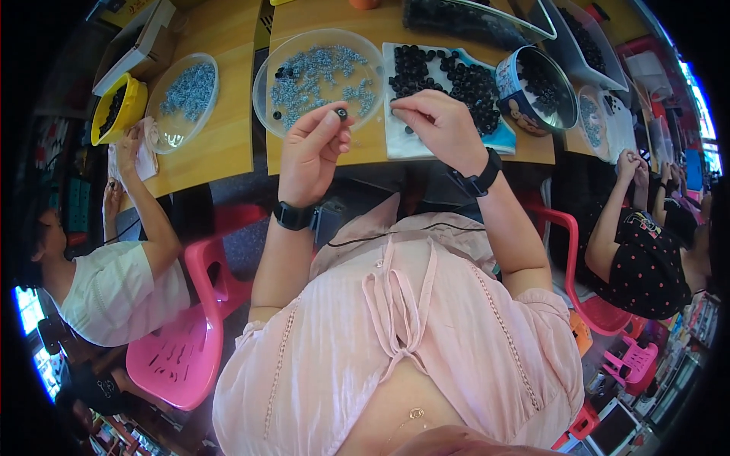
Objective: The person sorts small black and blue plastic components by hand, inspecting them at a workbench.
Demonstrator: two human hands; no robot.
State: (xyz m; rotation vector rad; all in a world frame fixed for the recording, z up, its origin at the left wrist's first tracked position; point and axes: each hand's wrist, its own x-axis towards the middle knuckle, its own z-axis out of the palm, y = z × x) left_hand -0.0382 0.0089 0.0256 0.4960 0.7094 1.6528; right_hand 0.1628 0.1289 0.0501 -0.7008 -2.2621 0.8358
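Note:
My left hand [310,152] pinches a small black round part [341,114] between thumb and fingertip, over the near right rim of a round clear tray [262,99]. In that tray lie many small blue-grey pieces [323,64] and a few black round parts [285,73]. My right hand [439,125] is closed in a pinch above the left side of a white and light-blue cloth [399,144]. What its fingertips hold, if anything, is too small to make out. Black round parts [414,68] like the one in my left hand are heaped on the cloth.
A round tin [511,95] of black parts stands right of the cloth, a clear bin [479,30] behind it. To the left, a person sits beside a yellow bowl [142,102] and another clear tray [205,106]. Other people work at right. Pink chairs [171,357] stand nearby.

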